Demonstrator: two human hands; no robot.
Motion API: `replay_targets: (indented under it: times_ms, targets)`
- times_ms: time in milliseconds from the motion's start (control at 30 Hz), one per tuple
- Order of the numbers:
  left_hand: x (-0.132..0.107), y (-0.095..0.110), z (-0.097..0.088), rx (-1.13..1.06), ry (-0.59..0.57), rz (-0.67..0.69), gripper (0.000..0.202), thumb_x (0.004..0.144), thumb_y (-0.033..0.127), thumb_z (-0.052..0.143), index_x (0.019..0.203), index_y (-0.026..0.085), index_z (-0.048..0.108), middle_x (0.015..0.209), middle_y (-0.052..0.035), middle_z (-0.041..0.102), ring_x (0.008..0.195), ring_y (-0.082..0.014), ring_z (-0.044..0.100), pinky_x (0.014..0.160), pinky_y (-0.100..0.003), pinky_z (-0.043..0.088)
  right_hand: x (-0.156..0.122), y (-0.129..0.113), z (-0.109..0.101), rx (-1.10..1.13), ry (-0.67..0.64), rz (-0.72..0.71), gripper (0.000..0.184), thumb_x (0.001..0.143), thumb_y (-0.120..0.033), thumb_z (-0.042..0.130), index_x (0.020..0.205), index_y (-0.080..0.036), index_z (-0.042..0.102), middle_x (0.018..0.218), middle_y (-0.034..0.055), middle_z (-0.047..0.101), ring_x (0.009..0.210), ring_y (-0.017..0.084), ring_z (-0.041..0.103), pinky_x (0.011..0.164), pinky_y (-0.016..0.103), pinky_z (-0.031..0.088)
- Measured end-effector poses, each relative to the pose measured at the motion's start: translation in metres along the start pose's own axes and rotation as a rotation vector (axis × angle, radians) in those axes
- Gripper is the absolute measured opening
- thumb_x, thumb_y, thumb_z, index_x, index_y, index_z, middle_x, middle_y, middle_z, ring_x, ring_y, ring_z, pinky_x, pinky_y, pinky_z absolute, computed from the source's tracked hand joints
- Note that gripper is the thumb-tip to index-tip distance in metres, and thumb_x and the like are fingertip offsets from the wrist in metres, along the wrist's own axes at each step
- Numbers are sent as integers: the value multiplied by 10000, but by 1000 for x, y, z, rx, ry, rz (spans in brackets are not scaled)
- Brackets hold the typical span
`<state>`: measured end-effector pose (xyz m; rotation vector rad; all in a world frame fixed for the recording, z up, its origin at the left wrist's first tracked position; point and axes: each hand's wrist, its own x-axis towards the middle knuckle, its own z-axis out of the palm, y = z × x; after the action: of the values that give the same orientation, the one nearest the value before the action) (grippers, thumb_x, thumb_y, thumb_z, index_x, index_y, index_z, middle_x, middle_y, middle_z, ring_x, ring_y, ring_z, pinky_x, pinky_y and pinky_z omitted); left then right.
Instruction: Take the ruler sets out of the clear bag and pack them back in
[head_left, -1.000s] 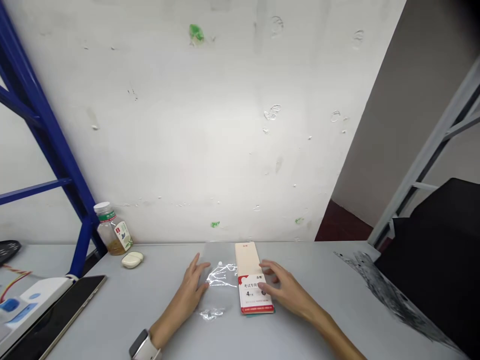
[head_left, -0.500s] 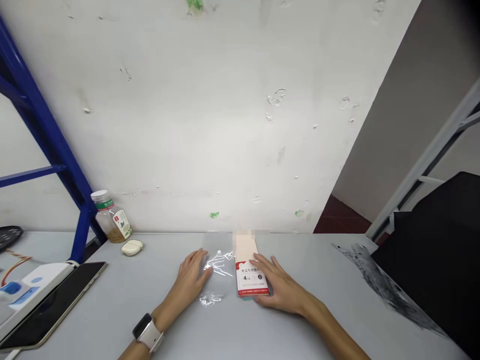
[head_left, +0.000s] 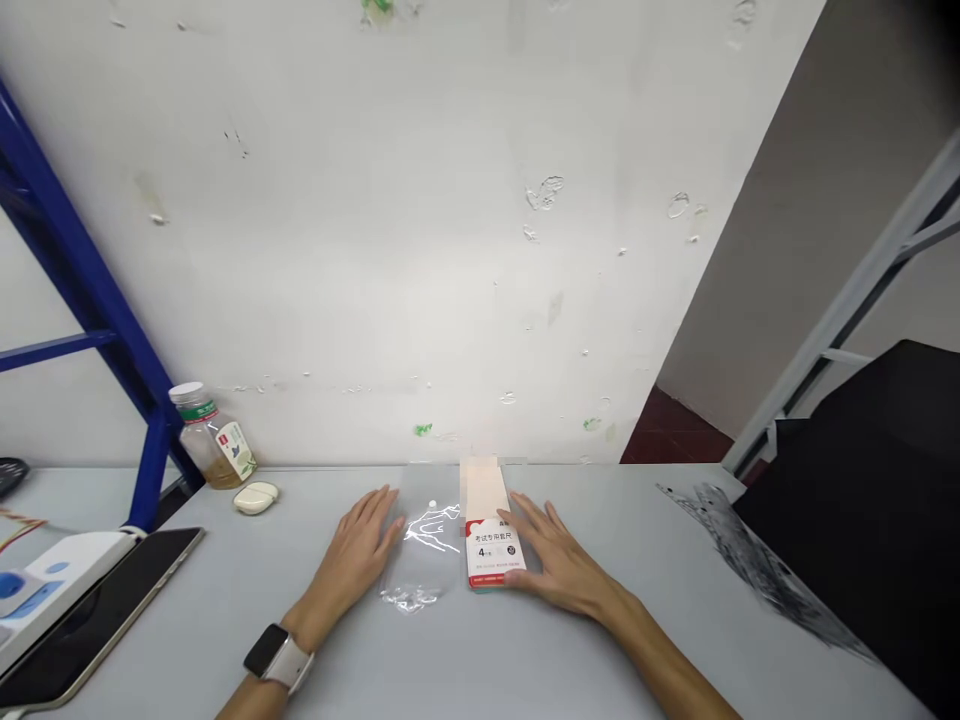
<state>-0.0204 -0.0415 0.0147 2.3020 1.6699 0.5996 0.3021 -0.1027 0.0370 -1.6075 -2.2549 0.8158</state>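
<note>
A long cream card packet (head_left: pixel 489 530) with a red and white label lies lengthwise on the grey table (head_left: pixel 480 650). Beside it on the left lies a clear plastic sleeve (head_left: pixel 422 540), crinkled at its near end. My left hand (head_left: pixel 352 555), with a smartwatch on the wrist, rests flat with fingers stretched, touching the sleeve's left edge. Flat on the table too, my right hand (head_left: pixel 555 565) has its fingers apart against the packet's right side. Neither hand grips anything.
A small bottle (head_left: pixel 210 450) and a cream oval case (head_left: pixel 255 496) stand at the back left by a blue frame (head_left: pixel 154 440). A dark tablet (head_left: pixel 97 610) and a white device (head_left: pixel 45 590) lie at the left edge. Black smudges (head_left: pixel 750 570) mark the right side.
Both hands have slid a little away from me along the sleeve and packet. My right hand moved from on top of the packet's label to its right side. The view has tilted slightly.
</note>
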Motion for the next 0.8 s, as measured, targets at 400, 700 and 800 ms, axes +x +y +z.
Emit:
replay_targets:
  times_ms: [400, 700, 800]
  targets:
    - [-2, -4, 4, 149, -145, 107, 698, 898, 645, 417, 1496, 299, 317, 1582, -61, 271, 1462, -350, 166, 1162, -586, 84, 8, 0, 6, -100, -14, 4, 802, 845, -737, 401, 1518, -358, 185, 1627, -21, 43, 1487, 291, -59, 1177, 535, -127]
    - [-4, 3, -3, 143, -177, 106, 682, 913, 640, 376, 1504, 311, 291, 1588, -21, 256, 1466, -354, 139, 1168, -577, 68, 9, 3, 7, -115, -13, -5, 806, 844, -748, 386, 1518, -356, 184, 1625, -33, 45, 1490, 285, -47, 1185, 537, -112]
    - [-4, 1, -1, 161, -169, 115, 676, 911, 642, 388, 1502, 331, 286, 1588, -16, 256, 1464, -358, 149, 1166, -583, 84, 8, 2, 7, -112, -13, -1, 802, 844, -760, 363, 1517, -366, 176, 1625, -32, 44, 1490, 264, -61, 1185, 533, -112]
